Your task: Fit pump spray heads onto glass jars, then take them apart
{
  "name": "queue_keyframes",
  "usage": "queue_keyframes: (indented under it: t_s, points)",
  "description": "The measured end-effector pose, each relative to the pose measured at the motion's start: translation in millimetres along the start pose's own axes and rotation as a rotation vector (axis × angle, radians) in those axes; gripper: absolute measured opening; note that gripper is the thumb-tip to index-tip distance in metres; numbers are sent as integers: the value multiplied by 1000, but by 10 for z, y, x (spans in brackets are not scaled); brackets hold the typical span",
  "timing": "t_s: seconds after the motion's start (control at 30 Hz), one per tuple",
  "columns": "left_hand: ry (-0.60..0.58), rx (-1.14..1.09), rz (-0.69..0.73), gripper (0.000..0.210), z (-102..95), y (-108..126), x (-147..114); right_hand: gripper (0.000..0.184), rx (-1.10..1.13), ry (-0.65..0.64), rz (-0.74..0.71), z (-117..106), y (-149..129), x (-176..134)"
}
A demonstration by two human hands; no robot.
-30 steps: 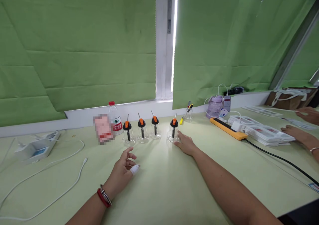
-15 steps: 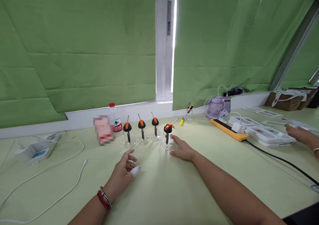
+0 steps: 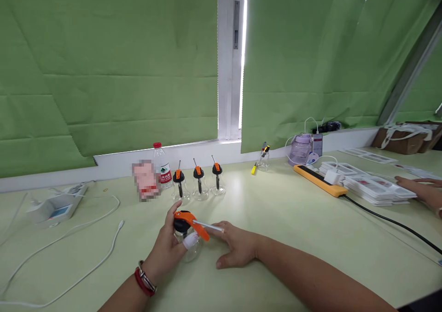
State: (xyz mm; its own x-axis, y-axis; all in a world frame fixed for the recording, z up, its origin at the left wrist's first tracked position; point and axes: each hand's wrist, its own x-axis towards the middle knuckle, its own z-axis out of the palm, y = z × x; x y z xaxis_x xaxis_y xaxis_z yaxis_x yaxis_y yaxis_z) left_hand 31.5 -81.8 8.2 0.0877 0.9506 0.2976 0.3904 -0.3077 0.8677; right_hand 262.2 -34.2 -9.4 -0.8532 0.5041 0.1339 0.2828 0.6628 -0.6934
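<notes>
My left hand [image 3: 169,239], its thumb wrapped in white, is closed round a small glass bottle [image 3: 193,253] with a black lid. A long orange lever [image 3: 193,221] and a thin metal rod [image 3: 207,225] point right from that lid. Close beside its right side is my right hand [image 3: 238,245], thumb and fingers apart; whether a fingertip touches the bottle is hidden behind the rod. Farther back, three similar bottles stand upright in a row: a left one [image 3: 180,186], a middle one [image 3: 199,183] and a right one [image 3: 217,181]. Each has a black-and-orange lid and an upward rod.
A water bottle [image 3: 162,167] stands behind the row. White cables [image 3: 100,215] and a power strip [image 3: 64,208] lie left. Toward the right are tools in a glass [image 3: 264,158], a purple jug [image 3: 299,150], an orange power strip [image 3: 319,181], stacked white frames [image 3: 380,187] and another person's hand [image 3: 419,190].
The nearest bottle has moved left and toward me, from beside my right hand into my left hand, which has closed round it. My right hand has come left and nearer too.
</notes>
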Motion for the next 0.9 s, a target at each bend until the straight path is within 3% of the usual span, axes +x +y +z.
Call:
queue_keyframes:
  t_s: [0.07, 0.2, 0.3, 0.4, 0.53, 0.73, 0.9]
  points:
    - [13, 7, -10, 90, -17, 61, -28, 76, 151, 37, 19, -3, 42, -4]
    - [-9, -76, -42, 82, -18, 183, -60, 49, 550, 228, 159, -64, 163, -11]
    - [-54, -156, -123, 65, 7, 226, -56, 55, 683, 340, 169, -145, 141, -11]
    - [-94, -227, -237, 51, 45, 215, -47, 64, 721, 409, 149, -208, 32, -19]
    - [-145, -224, -354, 40, 91, 198, -57, 55, 671, 437, 212, -211, -63, -16]
    - [-167, -199, -374, 36, 121, 204, -64, 41, 686, 485, 333, -141, 29, 32]
    - [-170, -367, -492, 32, 159, 97, -24, 38, 700, 439, 346, -92, 110, 34]
